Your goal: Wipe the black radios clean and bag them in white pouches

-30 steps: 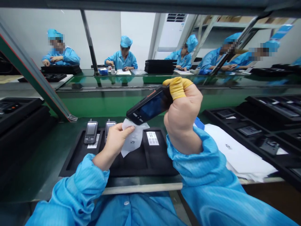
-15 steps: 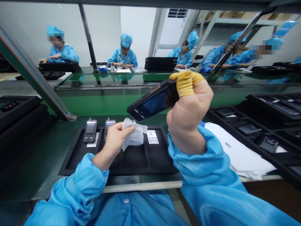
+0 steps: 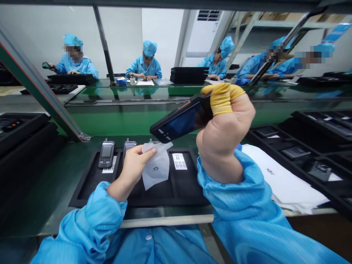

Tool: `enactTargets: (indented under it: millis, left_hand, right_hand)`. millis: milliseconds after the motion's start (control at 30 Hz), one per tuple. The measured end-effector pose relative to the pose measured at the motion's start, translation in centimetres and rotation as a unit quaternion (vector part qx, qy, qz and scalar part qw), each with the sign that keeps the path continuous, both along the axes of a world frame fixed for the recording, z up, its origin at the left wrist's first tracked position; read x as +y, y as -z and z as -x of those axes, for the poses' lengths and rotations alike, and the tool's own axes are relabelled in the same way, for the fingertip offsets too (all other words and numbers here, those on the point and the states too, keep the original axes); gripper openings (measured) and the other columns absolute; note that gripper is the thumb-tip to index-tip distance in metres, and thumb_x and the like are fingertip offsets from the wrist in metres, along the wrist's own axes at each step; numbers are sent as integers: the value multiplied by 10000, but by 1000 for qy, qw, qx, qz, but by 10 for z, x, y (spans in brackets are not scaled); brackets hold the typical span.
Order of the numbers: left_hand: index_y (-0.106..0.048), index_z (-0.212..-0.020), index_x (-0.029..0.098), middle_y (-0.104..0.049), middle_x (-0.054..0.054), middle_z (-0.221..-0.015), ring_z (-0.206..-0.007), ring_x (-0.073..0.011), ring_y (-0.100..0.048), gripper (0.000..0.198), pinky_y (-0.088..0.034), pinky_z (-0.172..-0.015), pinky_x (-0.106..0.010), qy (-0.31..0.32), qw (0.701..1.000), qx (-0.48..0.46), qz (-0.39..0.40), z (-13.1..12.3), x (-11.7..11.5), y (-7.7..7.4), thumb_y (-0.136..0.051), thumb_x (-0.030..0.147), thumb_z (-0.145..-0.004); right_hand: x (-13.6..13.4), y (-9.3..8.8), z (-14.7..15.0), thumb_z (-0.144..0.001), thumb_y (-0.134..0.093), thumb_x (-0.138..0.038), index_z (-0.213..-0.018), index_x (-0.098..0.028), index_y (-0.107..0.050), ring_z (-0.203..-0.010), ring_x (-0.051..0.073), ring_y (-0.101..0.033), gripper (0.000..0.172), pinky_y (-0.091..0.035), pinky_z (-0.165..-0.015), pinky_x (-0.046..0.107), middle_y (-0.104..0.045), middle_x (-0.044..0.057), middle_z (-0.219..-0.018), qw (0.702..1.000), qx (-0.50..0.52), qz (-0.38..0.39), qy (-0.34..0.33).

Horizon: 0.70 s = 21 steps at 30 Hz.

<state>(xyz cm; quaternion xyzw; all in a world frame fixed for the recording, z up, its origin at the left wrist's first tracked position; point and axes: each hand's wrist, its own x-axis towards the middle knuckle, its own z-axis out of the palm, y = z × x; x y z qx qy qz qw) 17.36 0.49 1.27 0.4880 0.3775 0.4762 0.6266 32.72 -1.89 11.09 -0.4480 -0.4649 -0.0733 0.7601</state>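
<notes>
My left hand (image 3: 134,165) pinches a white translucent bag (image 3: 156,170) by its upper edge; a small dark logo shows on it. Above and to the right, my right hand (image 3: 225,121), with yellow finger covers, grips a black rugged handheld phone (image 3: 181,121) by its far end. The phone is tilted, its screen facing me and its lower left end close over the bag's top. Below lies a black foam tray (image 3: 189,187). A handheld device (image 3: 106,153) rests in its left compartment, and a second device (image 3: 129,145) is partly hidden behind my left hand.
A label sheet (image 3: 179,161) lies in the tray's right part. White bags (image 3: 286,179) are stacked at the right, beside trays of devices (image 3: 297,151). Black trays (image 3: 24,150) stand at the left. Slanted metal posts (image 3: 46,88) frame the bench. Several co-workers in blue sit across.
The bag in my left hand has fallen open flatter and hangs lower, its logo now showing. My right hand and the phone have shifted slightly right. A co-worker at far left now holds up an object.
</notes>
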Motion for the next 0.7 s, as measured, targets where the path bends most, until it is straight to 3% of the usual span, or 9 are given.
enactTargets:
  millis: [300, 400, 567, 700]
  left_hand:
    - [-687, -635, 154, -629, 13, -594, -566, -119, -544, 285, -435, -577, -252, 2, 1000, -18, 7, 1, 0, 2, -840, 334, -478]
    - [-691, -658, 155, -646, 7, -623, -584, -126, -559, 303, -450, -595, -260, 2, 1000, -27, 7, 0, 0, 1, -847, 332, -467]
    - [-698, -668, 157, -663, -11, -648, -604, -143, -572, 362, -457, -585, -268, 22, 999, -28, 8, -1, -1, 5, -836, 449, -505]
    - [-693, -658, 157, -649, -14, -625, -582, -142, -552, 432, -435, -539, -257, 29, 999, -23, 3, 2, 1, 9, -800, 555, -528]
  right_hand:
    - [0, 7, 4, -875, -508, -508, -815, -260, -618, -986, 189, -624, 278, -518, -830, 360, -599, -11, -852, 999, 21, 12, -47]
    - [-1, 7, 4, -883, -498, -490, -796, -252, -614, -939, 185, -630, 279, -519, -810, 363, -599, -4, -833, 999, 21, 18, -28]
    - [1, 7, 7, -879, -526, -395, -776, -236, -613, -863, 163, -630, 208, -513, -792, 346, -602, -2, -806, 1000, 2, -12, -11]
    - [6, 13, 7, -880, -528, -453, -796, -242, -619, -835, 150, -620, 245, -513, -808, 345, -609, -5, -813, 1000, -12, -3, -20]
